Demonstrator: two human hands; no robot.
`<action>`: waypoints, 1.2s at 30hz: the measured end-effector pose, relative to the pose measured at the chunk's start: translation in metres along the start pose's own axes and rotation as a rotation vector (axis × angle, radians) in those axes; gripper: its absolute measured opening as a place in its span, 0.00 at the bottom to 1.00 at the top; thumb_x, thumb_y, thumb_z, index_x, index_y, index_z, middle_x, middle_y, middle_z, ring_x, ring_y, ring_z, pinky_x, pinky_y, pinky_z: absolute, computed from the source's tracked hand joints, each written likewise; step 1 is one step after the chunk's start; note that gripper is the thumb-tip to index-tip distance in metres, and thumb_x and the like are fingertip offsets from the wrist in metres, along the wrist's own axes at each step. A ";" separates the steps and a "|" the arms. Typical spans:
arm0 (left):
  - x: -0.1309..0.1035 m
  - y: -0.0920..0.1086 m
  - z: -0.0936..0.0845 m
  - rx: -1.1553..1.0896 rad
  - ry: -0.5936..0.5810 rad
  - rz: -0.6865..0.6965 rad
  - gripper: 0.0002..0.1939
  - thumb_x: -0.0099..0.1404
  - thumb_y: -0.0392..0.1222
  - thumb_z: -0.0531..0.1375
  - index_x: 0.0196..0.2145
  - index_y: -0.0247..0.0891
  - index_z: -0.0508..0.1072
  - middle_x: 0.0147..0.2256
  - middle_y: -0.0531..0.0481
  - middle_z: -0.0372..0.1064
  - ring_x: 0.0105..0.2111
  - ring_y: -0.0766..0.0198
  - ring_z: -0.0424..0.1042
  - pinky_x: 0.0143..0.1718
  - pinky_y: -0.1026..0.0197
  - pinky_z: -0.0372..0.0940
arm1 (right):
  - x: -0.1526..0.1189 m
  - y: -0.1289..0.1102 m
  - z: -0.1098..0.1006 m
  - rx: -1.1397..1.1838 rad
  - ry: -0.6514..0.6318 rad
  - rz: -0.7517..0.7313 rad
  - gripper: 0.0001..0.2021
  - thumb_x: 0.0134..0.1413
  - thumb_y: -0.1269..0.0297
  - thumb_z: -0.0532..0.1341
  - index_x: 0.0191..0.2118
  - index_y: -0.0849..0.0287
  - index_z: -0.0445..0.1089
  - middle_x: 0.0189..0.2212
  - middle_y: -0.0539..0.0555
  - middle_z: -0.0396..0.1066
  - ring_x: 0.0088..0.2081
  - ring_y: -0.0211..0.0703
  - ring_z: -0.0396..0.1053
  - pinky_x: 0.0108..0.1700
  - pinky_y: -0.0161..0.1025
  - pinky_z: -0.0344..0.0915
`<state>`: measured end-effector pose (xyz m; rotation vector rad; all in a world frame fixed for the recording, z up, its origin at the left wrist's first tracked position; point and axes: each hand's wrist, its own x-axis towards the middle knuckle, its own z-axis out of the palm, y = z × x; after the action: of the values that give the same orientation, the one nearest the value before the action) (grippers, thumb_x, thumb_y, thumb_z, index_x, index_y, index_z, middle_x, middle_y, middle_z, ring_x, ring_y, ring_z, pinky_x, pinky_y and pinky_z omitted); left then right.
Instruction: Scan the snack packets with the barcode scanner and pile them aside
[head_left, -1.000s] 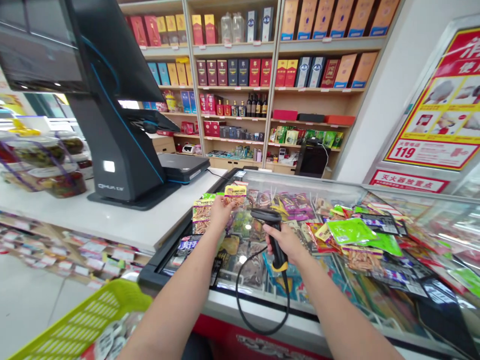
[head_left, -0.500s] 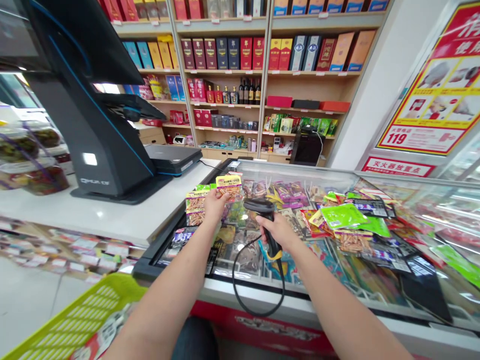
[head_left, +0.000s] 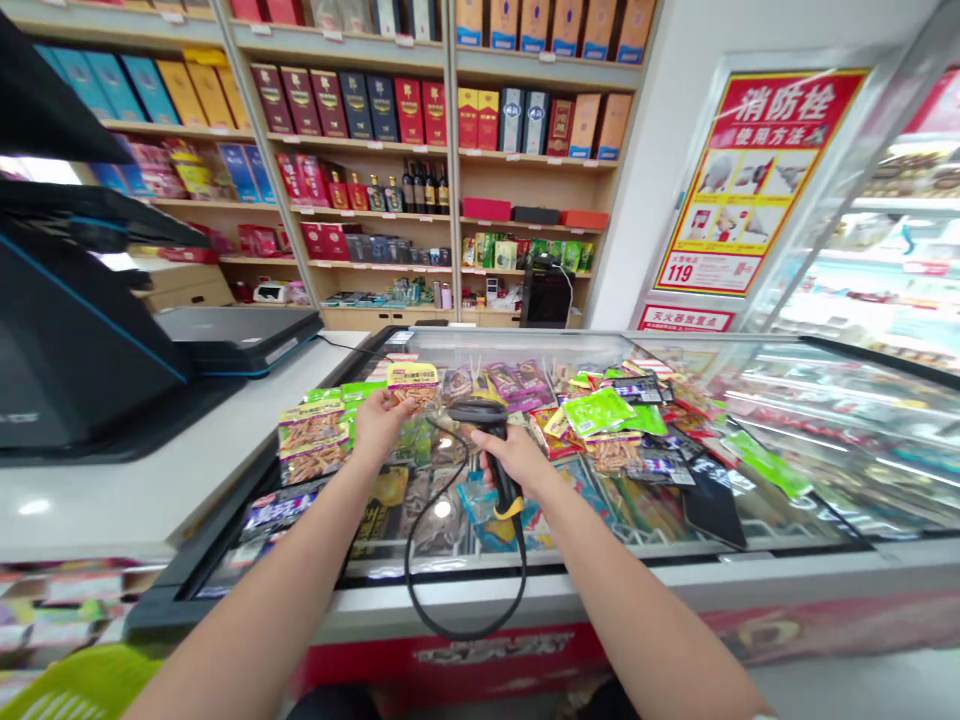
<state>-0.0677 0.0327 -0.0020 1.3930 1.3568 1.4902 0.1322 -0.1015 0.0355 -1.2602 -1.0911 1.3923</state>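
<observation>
My left hand [head_left: 379, 422] pinches a small yellow-topped snack packet [head_left: 412, 380] by its left side, above the glass lid of the freezer. Wrapped round the handle of a black barcode scanner [head_left: 498, 452] is my right hand [head_left: 511, 458]; the scanner head is just right of the packet, and its cable loops down in front. Similar snack packets [head_left: 311, 432] lie left of my left hand. To the right of the scanner is a loose pile of packets, with a bright green packet [head_left: 598, 411] on top.
On the left, a white counter [head_left: 255, 400] carries a black register [head_left: 82, 340] and a flat scale [head_left: 238, 330]. A black phone [head_left: 714, 505] lies on the glass at right. A green basket [head_left: 90, 680] is at lower left. Shelves of boxes stand behind.
The view has turned to the right, so the register and freezer contents sit further left. Both hands still hold the packet and the scanner, at nearly the same distance apart.
</observation>
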 end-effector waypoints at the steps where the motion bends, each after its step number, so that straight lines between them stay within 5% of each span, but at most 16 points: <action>1: -0.001 0.002 0.008 -0.004 -0.038 0.009 0.21 0.43 0.49 0.68 0.33 0.36 0.71 0.29 0.48 0.76 0.31 0.57 0.76 0.35 0.55 0.70 | -0.006 0.000 -0.009 0.026 0.035 -0.008 0.15 0.50 0.55 0.65 0.24 0.59 0.63 0.14 0.45 0.64 0.14 0.34 0.62 0.18 0.33 0.65; 13: -0.065 0.052 0.170 -0.128 -0.409 0.029 0.21 0.40 0.51 0.71 0.29 0.36 0.72 0.26 0.49 0.74 0.29 0.59 0.74 0.34 0.58 0.69 | -0.078 0.017 -0.136 0.169 0.387 -0.078 0.18 0.46 0.50 0.67 0.23 0.58 0.64 0.14 0.48 0.65 0.15 0.36 0.63 0.18 0.34 0.66; 22: -0.109 0.081 0.267 -0.062 -0.467 0.015 0.12 0.47 0.43 0.67 0.29 0.36 0.71 0.28 0.49 0.75 0.30 0.59 0.74 0.36 0.58 0.67 | -0.112 0.017 -0.176 0.246 0.583 -0.104 0.16 0.46 0.53 0.67 0.24 0.58 0.63 0.14 0.47 0.64 0.14 0.35 0.62 0.17 0.34 0.65; 29: -0.134 0.102 0.286 0.521 -0.334 0.205 0.18 0.56 0.46 0.64 0.45 0.40 0.71 0.46 0.42 0.74 0.50 0.49 0.71 0.49 0.51 0.62 | -0.113 0.018 -0.185 0.271 0.613 -0.098 0.17 0.44 0.54 0.69 0.29 0.57 0.62 0.14 0.45 0.64 0.15 0.38 0.63 0.16 0.36 0.64; 36: -0.143 0.106 0.277 0.574 -0.310 0.249 0.22 0.61 0.46 0.60 0.52 0.38 0.66 0.53 0.38 0.66 0.55 0.49 0.65 0.52 0.48 0.59 | -0.109 0.027 -0.187 0.267 0.631 -0.113 0.17 0.44 0.53 0.68 0.28 0.57 0.63 0.14 0.45 0.63 0.15 0.37 0.63 0.16 0.35 0.64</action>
<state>0.2456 -0.0616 0.0305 2.1182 1.5105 0.9943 0.3210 -0.2087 0.0124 -1.2882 -0.5131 0.9157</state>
